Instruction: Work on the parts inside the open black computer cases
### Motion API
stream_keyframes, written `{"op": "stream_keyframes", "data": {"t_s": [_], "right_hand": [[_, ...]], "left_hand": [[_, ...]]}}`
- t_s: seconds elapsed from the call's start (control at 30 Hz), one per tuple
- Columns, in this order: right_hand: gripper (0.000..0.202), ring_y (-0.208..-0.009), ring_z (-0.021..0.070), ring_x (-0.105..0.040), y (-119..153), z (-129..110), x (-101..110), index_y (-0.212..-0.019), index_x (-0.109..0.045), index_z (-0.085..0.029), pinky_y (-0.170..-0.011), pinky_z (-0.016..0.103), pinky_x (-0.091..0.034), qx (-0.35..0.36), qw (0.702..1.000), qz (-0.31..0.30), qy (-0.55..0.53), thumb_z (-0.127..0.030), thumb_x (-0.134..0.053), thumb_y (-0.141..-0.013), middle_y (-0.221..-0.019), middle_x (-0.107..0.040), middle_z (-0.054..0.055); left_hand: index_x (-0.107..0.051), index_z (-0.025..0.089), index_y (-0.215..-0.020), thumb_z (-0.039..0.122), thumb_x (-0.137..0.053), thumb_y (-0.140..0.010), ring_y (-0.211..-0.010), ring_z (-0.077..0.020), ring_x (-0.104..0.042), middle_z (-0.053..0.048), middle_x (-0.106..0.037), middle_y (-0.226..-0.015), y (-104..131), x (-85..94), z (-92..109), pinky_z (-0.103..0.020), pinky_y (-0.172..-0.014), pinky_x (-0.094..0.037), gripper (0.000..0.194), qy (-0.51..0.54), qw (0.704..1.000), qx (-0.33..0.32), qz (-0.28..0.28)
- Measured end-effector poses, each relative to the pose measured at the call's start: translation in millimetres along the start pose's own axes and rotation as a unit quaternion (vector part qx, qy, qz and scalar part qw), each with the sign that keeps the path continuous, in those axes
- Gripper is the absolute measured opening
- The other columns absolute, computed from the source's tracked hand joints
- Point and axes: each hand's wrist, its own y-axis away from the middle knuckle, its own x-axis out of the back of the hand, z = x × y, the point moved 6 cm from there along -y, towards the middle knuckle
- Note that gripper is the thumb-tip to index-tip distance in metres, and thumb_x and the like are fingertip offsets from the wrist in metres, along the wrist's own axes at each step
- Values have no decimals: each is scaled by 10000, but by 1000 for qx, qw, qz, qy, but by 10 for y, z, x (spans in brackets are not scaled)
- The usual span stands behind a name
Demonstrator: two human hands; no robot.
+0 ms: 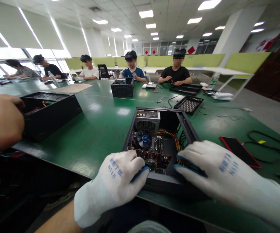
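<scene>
An open black computer case (pixel 188 129) lies on the green table, showing a power supply (pixel 147 119), a round fan (pixel 144 139) with a blue centre, and coloured cables (pixel 176 139). My left hand (pixel 120 178), in a white glove, rests at the case's near left corner, fingers curled over the edge; whatever its fingertips hold is hidden. My right hand (pixel 210 168), also gloved, is at the near right side, its thumb and fingers around the case's edge.
Another black case (pixel 54 113) stands at the left by a person's bare hand (pixel 4 119). A red-edged phone (pixel 239 150) and black cable (pixel 271 142) lie right. Across the green table (pixel 98 113), several people sit near a case (pixel 122 89) and a tray (pixel 188 104).
</scene>
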Motion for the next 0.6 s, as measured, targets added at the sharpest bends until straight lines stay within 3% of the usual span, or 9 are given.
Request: {"op": "stream_keyframes", "data": {"t_s": [0.1, 0.2, 0.3, 0.4, 0.5, 0.6], "right_hand": [[483, -976, 287, -715, -424, 43, -186, -1146, -731, -211, -868, 416, -523, 4, 998, -50, 26, -609, -493, -1012, -1055, -767, 112], [652, -1101, 338, -703, -890, 52, -540, -1310, -648, -131, -926, 428, -514, -5, 989, -142, 47, -671, -464, -994, -1199, -740, 189], [791, -1109, 380, -712, -1215, 48, -980, -1331, -612, -70, -898, 439, -537, -36, 970, -237, 46, -730, -559, -899, -1194, -737, 235], [940, -1066, 395, -729, -1381, 38, -1299, -1379, -564, -27, -840, 432, -561, -49, 961, -271, 41, -738, -684, -775, -1184, -739, 251], [959, -1060, 377, -729, -1444, 87, -1356, -1371, -560, -50, -834, 412, -563, -52, 963, -263, 39, -747, -702, -727, -1197, -732, 235], [950, -1108, 376, -703, -1435, 208, -1159, -1337, -583, -83, -877, 409, -545, -40, 970, -237, 46, -749, -721, -673, -1238, -710, 232]], "left_hand": [[-639, 214, -895, 339, -518, -1036, -756, -193, -619, -28, -631, -854, -10, 9, -2, -321, -674, -454, 224, -3, 1000, 4, 12], [-649, 218, -897, 321, -525, -1021, -752, -198, -630, -28, -631, -840, -22, -4, -10, -332, -667, -456, 203, -4, 1000, 22, 14], [-660, 226, -894, 331, -531, -1013, -729, -200, -627, -26, -626, -821, -20, -31, -32, -344, -652, -449, 204, 0, 999, 49, 7], [-665, 231, -895, 341, -542, -1008, -735, -204, -630, -28, -630, -830, -7, -41, -44, -354, -655, -445, 200, 7, 998, 62, 8], [-669, 235, -892, 343, -552, -1004, -752, -207, -638, -30, -630, -833, 6, -34, -46, -359, -672, -449, 194, 12, 998, 67, 13], [-676, 238, -882, 355, -545, -1008, -745, -213, -642, -31, -621, -818, 13, -23, -50, -367, -668, -450, 217, 7, 997, 79, 14]]}}
